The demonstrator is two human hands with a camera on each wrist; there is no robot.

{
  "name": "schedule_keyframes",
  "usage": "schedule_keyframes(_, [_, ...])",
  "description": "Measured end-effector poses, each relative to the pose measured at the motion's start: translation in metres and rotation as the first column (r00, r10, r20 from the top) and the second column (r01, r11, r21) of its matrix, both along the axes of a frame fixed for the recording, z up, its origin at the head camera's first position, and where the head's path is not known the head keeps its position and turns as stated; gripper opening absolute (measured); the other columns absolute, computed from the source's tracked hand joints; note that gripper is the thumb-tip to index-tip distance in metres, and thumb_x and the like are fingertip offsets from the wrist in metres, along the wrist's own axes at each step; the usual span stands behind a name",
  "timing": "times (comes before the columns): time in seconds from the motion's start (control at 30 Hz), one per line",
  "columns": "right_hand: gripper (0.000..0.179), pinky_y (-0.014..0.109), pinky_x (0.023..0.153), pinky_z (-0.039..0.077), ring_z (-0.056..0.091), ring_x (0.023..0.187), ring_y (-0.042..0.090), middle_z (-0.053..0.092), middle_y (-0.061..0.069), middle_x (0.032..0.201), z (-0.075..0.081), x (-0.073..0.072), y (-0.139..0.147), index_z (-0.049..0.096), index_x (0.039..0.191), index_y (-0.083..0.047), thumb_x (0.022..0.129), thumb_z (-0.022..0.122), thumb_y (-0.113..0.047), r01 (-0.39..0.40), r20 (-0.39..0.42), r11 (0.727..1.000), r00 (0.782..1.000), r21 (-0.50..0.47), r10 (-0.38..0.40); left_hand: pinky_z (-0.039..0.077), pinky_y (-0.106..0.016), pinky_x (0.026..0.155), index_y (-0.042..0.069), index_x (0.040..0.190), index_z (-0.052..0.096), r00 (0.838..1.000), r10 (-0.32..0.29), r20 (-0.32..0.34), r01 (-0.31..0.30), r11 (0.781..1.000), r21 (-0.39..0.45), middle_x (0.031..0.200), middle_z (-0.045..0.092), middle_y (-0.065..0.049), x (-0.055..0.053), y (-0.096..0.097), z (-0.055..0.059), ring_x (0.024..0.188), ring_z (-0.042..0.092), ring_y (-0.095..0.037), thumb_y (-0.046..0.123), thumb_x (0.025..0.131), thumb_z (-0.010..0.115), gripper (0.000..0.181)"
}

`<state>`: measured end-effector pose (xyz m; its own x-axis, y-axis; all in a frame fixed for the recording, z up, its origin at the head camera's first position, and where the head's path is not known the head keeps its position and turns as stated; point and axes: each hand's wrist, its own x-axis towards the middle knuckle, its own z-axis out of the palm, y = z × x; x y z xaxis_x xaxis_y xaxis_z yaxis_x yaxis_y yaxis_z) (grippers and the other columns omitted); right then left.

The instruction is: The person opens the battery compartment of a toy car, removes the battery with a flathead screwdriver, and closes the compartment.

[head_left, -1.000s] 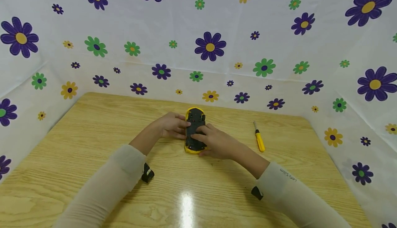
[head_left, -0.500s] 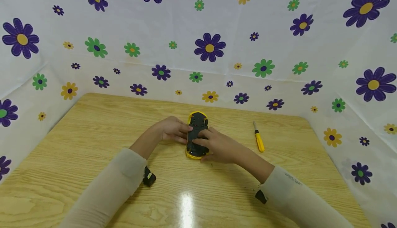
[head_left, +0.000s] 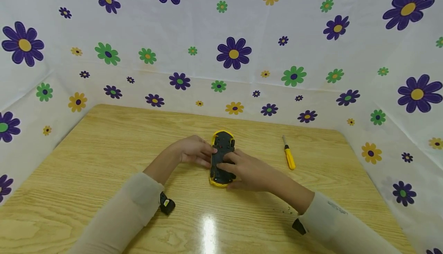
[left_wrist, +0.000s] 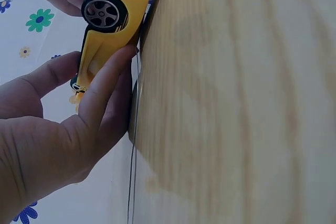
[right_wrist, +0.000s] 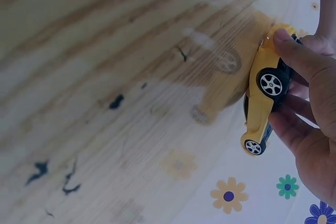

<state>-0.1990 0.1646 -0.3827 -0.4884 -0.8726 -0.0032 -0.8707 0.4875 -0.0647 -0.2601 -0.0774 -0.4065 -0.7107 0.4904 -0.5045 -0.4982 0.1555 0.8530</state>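
A yellow toy car [head_left: 224,141] lies upside down over the table, its black underside facing up. My left hand [head_left: 194,150] grips its left side, thumb on the underside and fingers along the body; the left wrist view shows those fingers against the yellow side of the car [left_wrist: 128,3]. From the right, my right hand [head_left: 250,172] holds the near end, fingertips on the underside and thumb by the bumper. Silver-spoked wheels show on the car [right_wrist: 257,111] in the right wrist view, close to the glossy tabletop.
A screwdriver [head_left: 289,158] with a yellow handle rests on the wooden table [head_left: 131,131] to the right. Small dark specks [right_wrist: 116,101] mark the tabletop near my right wrist. A white flowered cloth [head_left: 194,23] surrounds the table at the back and sides.
Both hands have drawn the toy car toward me and slightly right, keeping the same hold. The screwdriver has stayed where it was.
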Motion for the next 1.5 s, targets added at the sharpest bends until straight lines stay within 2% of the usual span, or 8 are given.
schedule_keyframes(0.37, [0.067, 0.038, 0.105, 0.053, 0.053, 0.122, 0.024, 0.056, 0.009, 0.137, 0.001, 0.017, 0.003, 0.059, 0.144, -0.015, 0.089, 0.078, -0.048, -0.024, -0.043, 1.0, 0.999, 0.017, 0.025, 0.062, -0.043, 0.092, -0.013, 0.127, 0.06, 1.0, -0.027, -0.013, 0.027, 0.999, 0.025, 0.119, 0.065, -0.024, 0.011, 0.0, -0.003, 0.101, 0.069, -0.032, 0.007, 0.1, 0.063, 0.033])
schedule_keyframes(0.6, [0.067, 0.038, 0.104, 0.054, 0.053, 0.121, 0.024, 0.055, 0.008, 0.137, 0.0, 0.019, 0.002, 0.059, 0.144, -0.015, 0.09, 0.076, -0.05, -0.029, -0.049, 0.999, 0.998, 0.019, 0.03, 0.062, -0.044, 0.091, -0.013, 0.127, 0.06, 1.0, -0.015, -0.023, 0.016, 1.0, 0.026, 0.116, 0.066, -0.023, 0.014, -0.001, -0.006, 0.099, 0.07, -0.032, 0.006, 0.1, 0.063, 0.033])
schedule_keyframes(0.8, [0.064, 0.037, 0.102, 0.055, 0.054, 0.12, 0.022, 0.057, 0.007, 0.137, 0.0, 0.016, 0.003, 0.059, 0.144, -0.016, 0.093, 0.072, -0.053, -0.014, -0.008, 1.0, 1.0, -0.002, 0.014, 0.063, -0.043, 0.088, -0.012, 0.125, 0.062, 0.999, -0.009, -0.039, 0.01, 1.0, 0.03, 0.113, 0.068, -0.022, 0.016, -0.001, -0.006, 0.097, 0.071, -0.03, 0.007, 0.1, 0.064, 0.031])
schedule_keyframes(0.97, [0.057, 0.038, 0.1, 0.056, 0.055, 0.119, 0.022, 0.059, 0.006, 0.135, 0.003, 0.01, 0.004, 0.059, 0.144, -0.014, 0.098, 0.069, -0.046, 0.032, 0.035, 0.998, 0.999, -0.051, -0.03, 0.064, -0.042, 0.088, -0.01, 0.122, 0.064, 0.999, -0.007, -0.046, 0.008, 0.999, 0.032, 0.11, 0.069, -0.022, 0.017, -0.001, -0.006, 0.094, 0.072, -0.029, 0.008, 0.1, 0.065, 0.029])
schedule_keyframes(1.23, [0.054, 0.04, 0.095, 0.057, 0.056, 0.115, 0.022, 0.062, 0.007, 0.129, 0.008, -0.004, 0.008, 0.058, 0.145, -0.012, 0.099, 0.07, -0.038, 0.128, 0.106, 0.981, 0.988, -0.148, -0.113, 0.064, -0.042, 0.087, -0.01, 0.126, 0.063, 0.998, -0.021, -0.057, 0.024, 0.999, 0.045, 0.113, 0.069, -0.024, 0.017, -0.003, -0.007, 0.095, 0.072, -0.028, 0.009, 0.101, 0.063, 0.031])
schedule_keyframes(1.5, [0.05, 0.043, 0.096, 0.057, 0.061, 0.113, 0.024, 0.063, 0.009, 0.125, 0.005, -0.02, 0.018, 0.06, 0.142, -0.01, 0.099, 0.071, -0.033, 0.266, 0.198, 0.932, 0.955, -0.246, -0.22, 0.063, -0.043, 0.089, -0.011, 0.128, 0.061, 0.998, -0.023, -0.059, 0.026, 0.998, 0.055, 0.116, 0.068, -0.025, 0.016, -0.003, -0.008, 0.098, 0.071, -0.029, 0.008, 0.101, 0.063, 0.033])
